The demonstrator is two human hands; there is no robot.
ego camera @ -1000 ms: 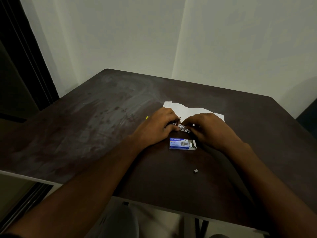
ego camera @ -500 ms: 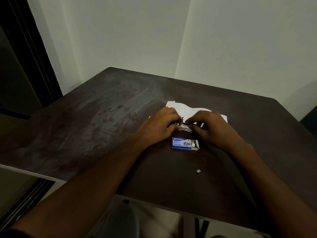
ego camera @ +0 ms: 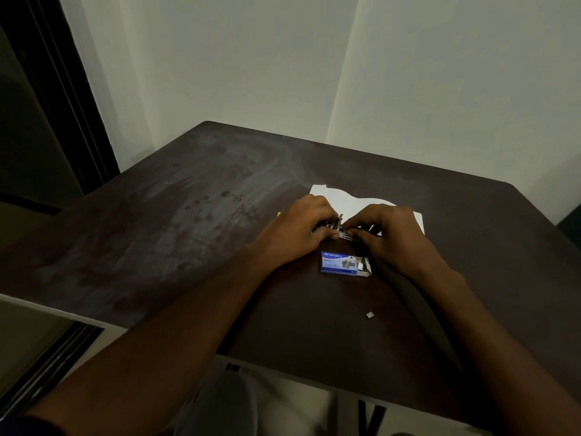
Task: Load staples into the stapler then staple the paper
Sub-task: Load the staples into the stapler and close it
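Note:
A small metal stapler (ego camera: 341,230) lies between my two hands on the dark table, mostly covered by my fingers. My left hand (ego camera: 297,231) grips its left end. My right hand (ego camera: 393,237) pinches its right end with fingertips on the shiny metal part. White paper (ego camera: 349,201) lies flat just behind both hands. A blue staple box (ego camera: 344,263) with its right end flap open sits just in front of the hands. Whether the stapler's tray is open is hidden.
A small loose staple piece (ego camera: 369,315) lies on the dark brown table (ego camera: 188,221) nearer to me. A yellow tip (ego camera: 278,214) peeks out left of my left hand. Walls stand close behind the table; a dark door frame is at far left.
Both hands stay on the stapler with almost no movement. The view has shifted slightly, so everything sits a little further right in the picture.

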